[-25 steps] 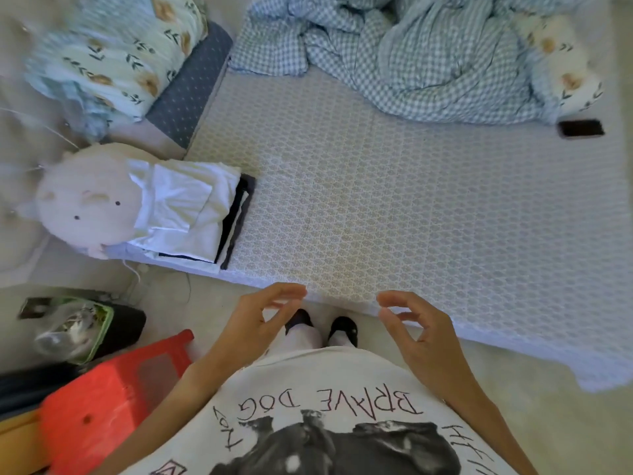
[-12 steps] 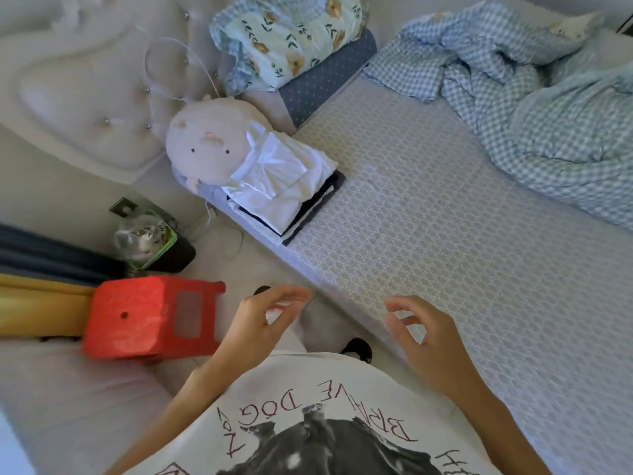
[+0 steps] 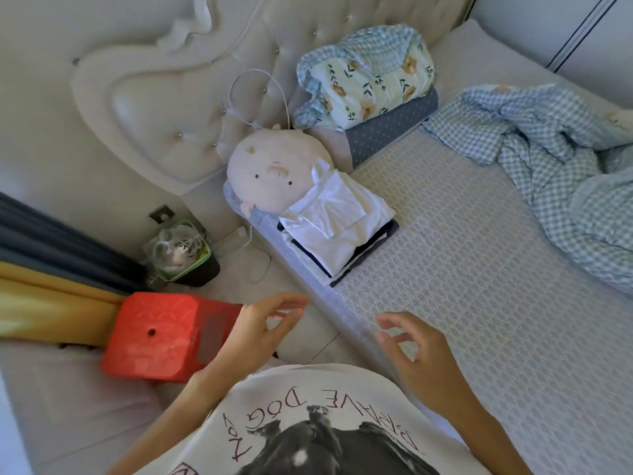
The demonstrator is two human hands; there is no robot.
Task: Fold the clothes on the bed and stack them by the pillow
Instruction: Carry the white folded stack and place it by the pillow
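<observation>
Your left hand (image 3: pixel 260 332) and right hand (image 3: pixel 416 351) hover empty, fingers loosely curled, low in the frame, while the folded clothes (image 3: pixel 337 222) lie stacked up-centre against the plush pillow (image 3: pixel 270 176), nearer your left.

Red stool (image 3: pixel 164 334) beside left fingers (image 3: pixel 284 305); white folded top (image 3: pixel 329 214) over seemingly navy layers beyond; blue gingham blanket (image 3: pixel 548 166) past right fingers (image 3: pixel 394 329).
</observation>
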